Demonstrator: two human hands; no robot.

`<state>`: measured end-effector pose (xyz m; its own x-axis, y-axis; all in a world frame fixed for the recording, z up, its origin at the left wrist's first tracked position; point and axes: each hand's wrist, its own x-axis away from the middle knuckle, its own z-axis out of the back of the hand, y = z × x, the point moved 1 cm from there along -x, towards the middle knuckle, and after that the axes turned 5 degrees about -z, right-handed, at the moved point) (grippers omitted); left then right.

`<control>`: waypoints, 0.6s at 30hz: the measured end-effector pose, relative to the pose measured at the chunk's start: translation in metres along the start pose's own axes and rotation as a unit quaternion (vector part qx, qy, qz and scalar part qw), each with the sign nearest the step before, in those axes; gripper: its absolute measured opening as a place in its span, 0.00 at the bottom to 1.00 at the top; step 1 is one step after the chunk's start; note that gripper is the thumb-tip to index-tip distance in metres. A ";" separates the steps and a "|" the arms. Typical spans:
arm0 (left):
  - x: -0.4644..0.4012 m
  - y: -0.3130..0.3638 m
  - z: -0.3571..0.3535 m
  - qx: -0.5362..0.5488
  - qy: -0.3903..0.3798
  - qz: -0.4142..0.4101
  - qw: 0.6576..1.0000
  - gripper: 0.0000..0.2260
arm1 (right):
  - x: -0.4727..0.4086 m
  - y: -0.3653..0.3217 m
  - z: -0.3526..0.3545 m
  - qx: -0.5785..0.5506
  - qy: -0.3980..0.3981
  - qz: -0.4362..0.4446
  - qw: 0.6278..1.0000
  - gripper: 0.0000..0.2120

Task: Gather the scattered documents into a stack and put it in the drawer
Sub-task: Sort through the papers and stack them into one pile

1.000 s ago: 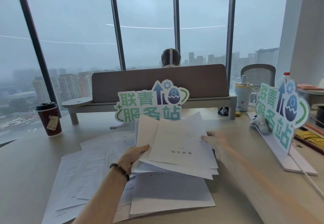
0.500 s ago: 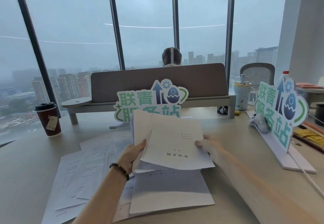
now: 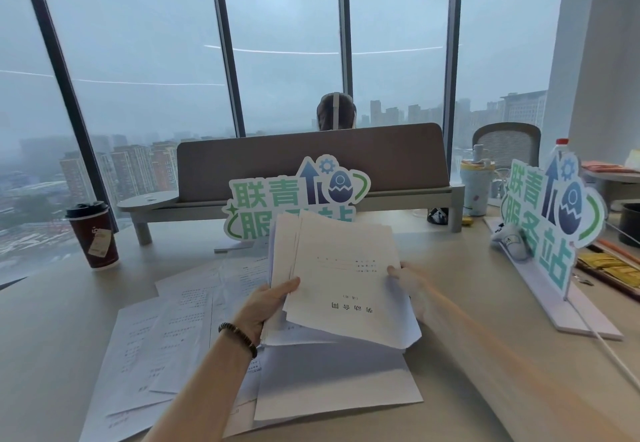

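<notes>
I hold a bundle of white printed sheets (image 3: 341, 279) tilted up above the desk. My left hand (image 3: 266, 305), with a bead bracelet on the wrist, grips the bundle's left edge. At the right edge my right hand (image 3: 408, 286) clasps it and looks blurred. Several more sheets (image 3: 173, 334) lie spread on the desk to the left, and a large blank sheet (image 3: 336, 382) lies directly under the bundle. No drawer is in view.
A dark red paper coffee cup (image 3: 94, 235) stands at the left. A green cutout sign (image 3: 294, 199) stands behind the bundle, another sign (image 3: 550, 220) at the right with a white mouse (image 3: 512, 242) beside it. A person sits behind the grey divider (image 3: 311, 161).
The fanned sheets have been squared into a tighter bundle and raised more upright. Both hands moved closer together along its sides.
</notes>
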<state>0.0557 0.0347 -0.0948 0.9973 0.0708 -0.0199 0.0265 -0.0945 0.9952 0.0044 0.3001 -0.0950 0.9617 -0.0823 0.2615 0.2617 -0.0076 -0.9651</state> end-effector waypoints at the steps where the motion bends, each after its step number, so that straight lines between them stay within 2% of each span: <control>1: -0.001 0.000 0.000 0.001 -0.001 -0.002 1.000 0.08 | 0.000 0.000 0.000 0.000 0.000 0.000 1.000 0.07; 7: -0.001 0.000 0.001 -0.016 -0.003 0.013 1.000 0.06 | 0.007 -0.001 0.001 0.021 -0.021 -0.011 0.999 0.08; 11: -0.002 0.004 0.001 -0.057 0.000 0.025 0.998 0.11 | 0.013 -0.003 -0.004 0.024 -0.049 0.001 0.999 0.06; 14: 0.002 0.004 -0.002 -0.060 -0.004 0.026 0.998 0.08 | 0.018 -0.003 -0.011 -0.006 -0.074 -0.010 0.997 0.08; 18: 0.004 0.005 -0.001 -0.029 -0.029 0.016 0.999 0.14 | 0.028 -0.008 -0.015 -0.017 -0.077 0.020 0.997 0.11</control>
<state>0.0601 0.0358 -0.0900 0.9999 0.0114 0.0089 -0.0085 -0.0388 0.9992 0.0281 0.2828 -0.0804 0.9731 0.0704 0.2193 0.2225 -0.0418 -0.9740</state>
